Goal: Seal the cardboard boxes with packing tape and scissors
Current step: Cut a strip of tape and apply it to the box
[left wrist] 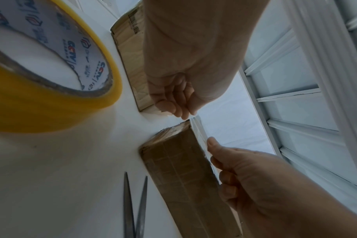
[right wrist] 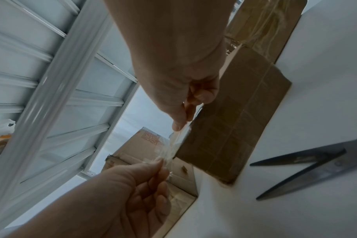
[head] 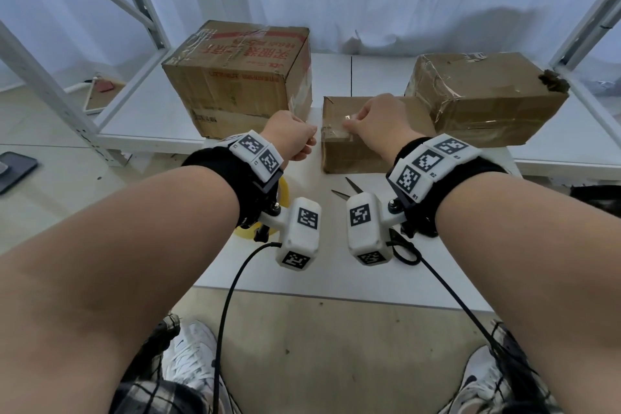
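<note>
Nearest on the white counter (head: pixel 336 272) lie a yellow roll of packing tape (left wrist: pixel 41 96) at the left and steel scissors (head: pixel 349 191), blades apart, at the right; neither is held. Just beyond them sits a small cardboard box (head: pixel 353 151), brown, creased and squared off. A clear strip of tape (right wrist: pixel 176 140) stretches from its top left edge. The left hand (head: pixel 291 138) pinches the free end of the strip beside the box, fingers curled on it. The right hand (head: pixel 376 123) rests on the box top, thumb and fingers pinching the strip down against the cardboard. To do this well, the strip likely needs holding taut and flat, then pressing over the edge without wrinkles. Farther back stand a large printed box (head: pixel 242 77) on the left and a crumpled, taped box (head: pixel 487 94) on the right.
</note>
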`<state>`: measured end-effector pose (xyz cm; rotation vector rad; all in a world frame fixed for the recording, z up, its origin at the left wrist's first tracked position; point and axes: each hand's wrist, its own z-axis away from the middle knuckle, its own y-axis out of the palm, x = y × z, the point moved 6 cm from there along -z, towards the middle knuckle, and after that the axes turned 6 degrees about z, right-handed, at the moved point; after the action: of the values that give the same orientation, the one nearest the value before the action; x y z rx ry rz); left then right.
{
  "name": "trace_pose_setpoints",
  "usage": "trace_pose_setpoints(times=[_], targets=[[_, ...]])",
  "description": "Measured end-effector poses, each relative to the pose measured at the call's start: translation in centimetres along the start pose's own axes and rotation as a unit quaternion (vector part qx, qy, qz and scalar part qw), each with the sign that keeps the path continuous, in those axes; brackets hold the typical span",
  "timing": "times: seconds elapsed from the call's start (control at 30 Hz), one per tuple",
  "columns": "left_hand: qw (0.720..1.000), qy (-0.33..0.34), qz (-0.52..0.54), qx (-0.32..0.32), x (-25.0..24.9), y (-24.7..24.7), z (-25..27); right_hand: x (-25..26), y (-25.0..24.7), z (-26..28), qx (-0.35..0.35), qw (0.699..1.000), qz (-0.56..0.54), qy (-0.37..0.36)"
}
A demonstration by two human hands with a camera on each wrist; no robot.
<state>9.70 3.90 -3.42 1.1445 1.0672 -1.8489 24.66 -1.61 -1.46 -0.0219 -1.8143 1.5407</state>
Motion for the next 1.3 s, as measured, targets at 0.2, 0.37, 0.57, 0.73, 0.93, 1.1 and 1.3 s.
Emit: trace_pose_setpoints(times=[0.2, 0.37, 0.57, 0.73, 0.93, 1.1, 1.3], targets=[[1.000, -0.008, -0.004, -0.016, 0.5, 0.3, -0.2, 0.2, 0.7, -0.5, -0.005, 1.000, 0.023, 0.000], [1.000, -0.015, 0.006, -0.010, 1.0, 0.9, -0.5, -0.1, 0.2, -0.2, -0.025, 1.000, 0.015, 0.008], [1.000, -0.006, 0.012, -0.005, 1.4, 0.9, -0.8, 2.2, -0.1, 1.5, -0.050, 0.942, 0.208, -0.260], [1.000, -0.003, 0.008, -0.002, 1.5, 1.1, -1.1, 0.0, 4.0, 2.6, 0.128, 0.898, 0.315, -0.278], [0.999, -0.031, -0.003, 0.018, 2.1, 1.5, -1.5, -0.8, 4.1, 2.6, 0.119, 0.910, 0.315, -0.242], [0.997, -0.017, -0.075, 0.006, 2.1, 1.7, -1.8, -0.7, 3.9, 2.6, 0.123, 0.918, 0.295, -0.236], [0.989, 0.120, -0.077, -0.027, -0.4, 1.7, -1.8, -0.7, 3.6, 2.5, 0.131, 0.929, 0.251, -0.237]])
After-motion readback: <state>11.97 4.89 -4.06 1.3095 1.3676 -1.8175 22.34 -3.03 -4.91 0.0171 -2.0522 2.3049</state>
